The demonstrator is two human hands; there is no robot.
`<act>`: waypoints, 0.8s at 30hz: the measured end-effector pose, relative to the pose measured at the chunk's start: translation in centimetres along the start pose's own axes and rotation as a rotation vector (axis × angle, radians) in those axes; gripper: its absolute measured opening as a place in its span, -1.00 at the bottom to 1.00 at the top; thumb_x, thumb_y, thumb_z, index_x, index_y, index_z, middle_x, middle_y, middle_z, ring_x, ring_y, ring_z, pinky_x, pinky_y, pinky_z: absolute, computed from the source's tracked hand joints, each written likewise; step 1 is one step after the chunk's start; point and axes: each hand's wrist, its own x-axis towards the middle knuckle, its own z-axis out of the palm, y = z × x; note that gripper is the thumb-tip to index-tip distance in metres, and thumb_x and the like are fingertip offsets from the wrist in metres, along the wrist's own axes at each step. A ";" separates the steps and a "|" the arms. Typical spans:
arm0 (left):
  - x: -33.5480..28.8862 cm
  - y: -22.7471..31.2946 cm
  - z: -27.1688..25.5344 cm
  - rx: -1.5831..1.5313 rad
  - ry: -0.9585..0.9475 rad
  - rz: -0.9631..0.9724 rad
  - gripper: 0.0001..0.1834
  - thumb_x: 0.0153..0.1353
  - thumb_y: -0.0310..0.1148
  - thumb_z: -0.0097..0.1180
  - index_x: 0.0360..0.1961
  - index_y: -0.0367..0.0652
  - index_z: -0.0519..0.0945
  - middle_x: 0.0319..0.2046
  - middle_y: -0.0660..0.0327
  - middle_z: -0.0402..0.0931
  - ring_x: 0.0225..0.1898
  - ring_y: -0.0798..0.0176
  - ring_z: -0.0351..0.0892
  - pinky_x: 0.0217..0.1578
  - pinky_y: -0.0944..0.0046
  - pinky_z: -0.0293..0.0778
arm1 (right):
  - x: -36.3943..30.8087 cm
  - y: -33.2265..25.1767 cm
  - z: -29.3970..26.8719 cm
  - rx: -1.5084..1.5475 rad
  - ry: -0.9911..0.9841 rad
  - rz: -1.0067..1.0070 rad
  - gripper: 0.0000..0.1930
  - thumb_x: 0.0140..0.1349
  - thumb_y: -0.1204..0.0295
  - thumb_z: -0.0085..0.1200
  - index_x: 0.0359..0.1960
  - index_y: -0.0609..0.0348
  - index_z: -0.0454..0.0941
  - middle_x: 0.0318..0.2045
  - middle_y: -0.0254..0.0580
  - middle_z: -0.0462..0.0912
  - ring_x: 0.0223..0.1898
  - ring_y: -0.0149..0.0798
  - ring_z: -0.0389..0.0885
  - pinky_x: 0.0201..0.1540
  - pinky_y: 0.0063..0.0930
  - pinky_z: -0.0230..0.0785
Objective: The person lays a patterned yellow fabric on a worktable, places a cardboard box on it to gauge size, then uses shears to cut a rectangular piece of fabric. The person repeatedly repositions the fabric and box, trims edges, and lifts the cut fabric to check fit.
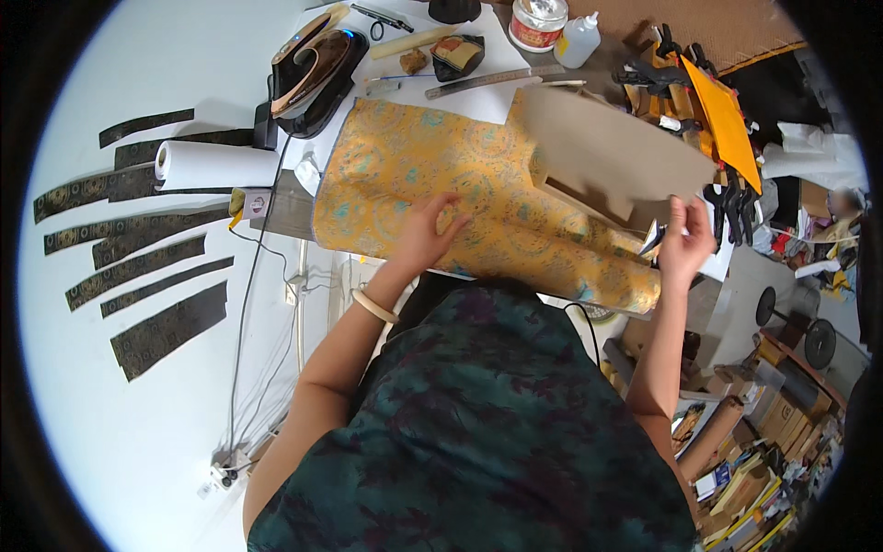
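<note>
Yellow-gold brocade fabric [414, 152] with blue and grey patterns is spread across the table in front of me, its near right part raised in a fold. Over its left-middle part is my left hand [428, 235], thumb and fingers apart with nothing between them; whether it touches the cloth I cannot tell. My right hand [685, 244] pinches the near right corner of a grey-beige cardboard piece [612, 143], tilted up over the fabric's right side and slightly blurred. Beneath it shows a cardboard edge or frame [589, 198], partly hidden.
An iron [317, 74] on its stand is at the back left, beside a white paper roll [221, 166]. A metal ruler [492, 81], a jar [538, 23] and a squeeze bottle [578, 41] stand behind the fabric. Black clamps [731, 212] and an orange-yellow panel [722, 120] are at right.
</note>
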 end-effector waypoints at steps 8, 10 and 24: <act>-4.1 -12.1 -1.8 0.555 -0.295 0.098 -0.24 0.37 0.21 0.03 0.46 0.03 0.34 0.44 0.01 0.26 0.49 -0.23 0.09 0.47 -0.30 -0.14 | -5.0 -0.6 7.2 0.237 0.228 0.253 -0.95 0.41 0.53 0.18 -0.17 0.23 0.60 -0.28 -0.37 0.71 -0.26 -0.57 0.59 -0.14 -0.69 0.41; -4.1 -12.6 -1.5 0.536 -0.258 0.134 -0.25 0.37 0.21 0.03 0.45 0.02 0.35 0.43 0.00 0.26 0.48 -0.24 0.10 0.46 -0.32 -0.12 | -6.8 0.2 10.9 0.322 0.245 0.301 -0.95 0.41 0.53 0.18 -0.16 0.23 0.60 -0.29 -0.38 0.71 -0.27 -0.58 0.59 -0.17 -0.71 0.40; -3.6 -14.0 -1.7 0.407 -0.171 0.197 -0.40 0.31 0.14 0.13 0.17 -0.09 0.55 0.23 -0.07 0.39 0.40 -0.25 0.17 0.42 -0.38 -0.15 | -10.8 3.9 26.3 0.375 0.098 0.643 -0.95 0.44 0.46 0.14 -0.19 0.14 0.59 -0.27 -0.44 0.67 -0.22 -0.53 0.54 -0.12 -0.57 0.39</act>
